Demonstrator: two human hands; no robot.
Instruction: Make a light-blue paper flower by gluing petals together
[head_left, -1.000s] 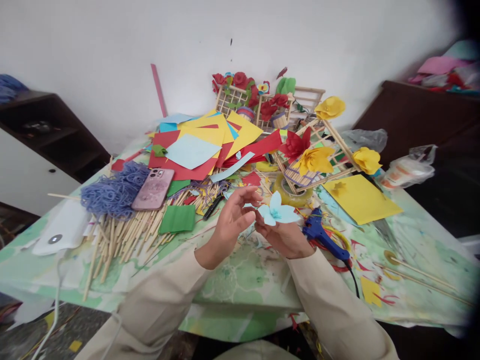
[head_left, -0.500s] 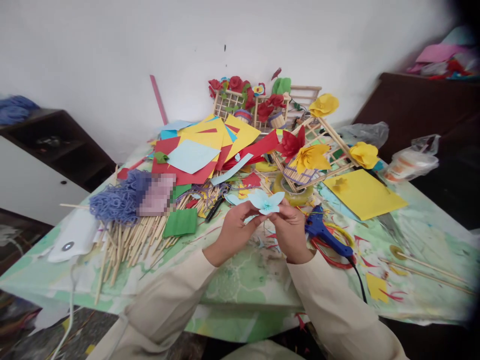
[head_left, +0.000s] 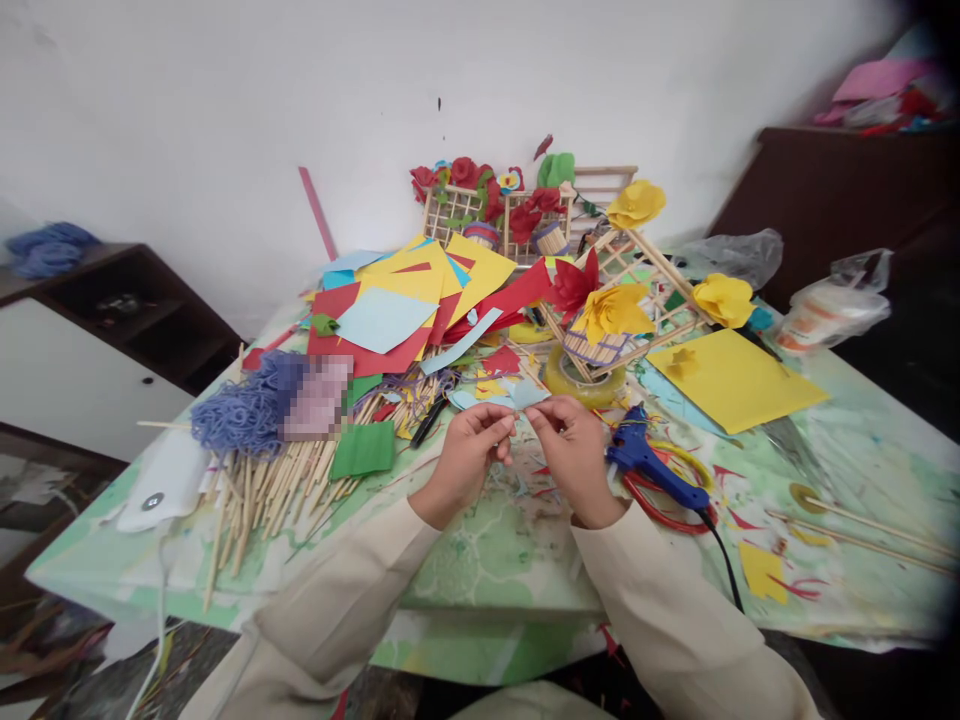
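Between my two hands, over the middle of the table, is a light blue paper flower (head_left: 526,392), seen nearly edge-on with its centre hidden. My left hand (head_left: 474,450) pinches it from the left with thumb and fingers. From the right, my right hand (head_left: 571,450) grips it between thumb and forefinger. Just right of that hand lies a blue glue gun (head_left: 651,462) with a black cord. A roll of clear yellowish tape (head_left: 581,380) sits behind the right hand. Green crepe paper (head_left: 363,449) and a black pen-like thing (head_left: 428,423) lie left of my left hand.
Wooden sticks (head_left: 277,490), purple yarn (head_left: 244,405) and a white device (head_left: 161,485) cover the left side. Coloured paper sheets (head_left: 390,318) and stick frames with paper flowers (head_left: 622,312) stand behind. Yellow paper (head_left: 739,380) and a bagged cup (head_left: 832,305) are at right.
The blue flower has tilted, so its open face and centre no longer show. My left fingers have curled in closer beneath it. The whole view has shifted slightly.
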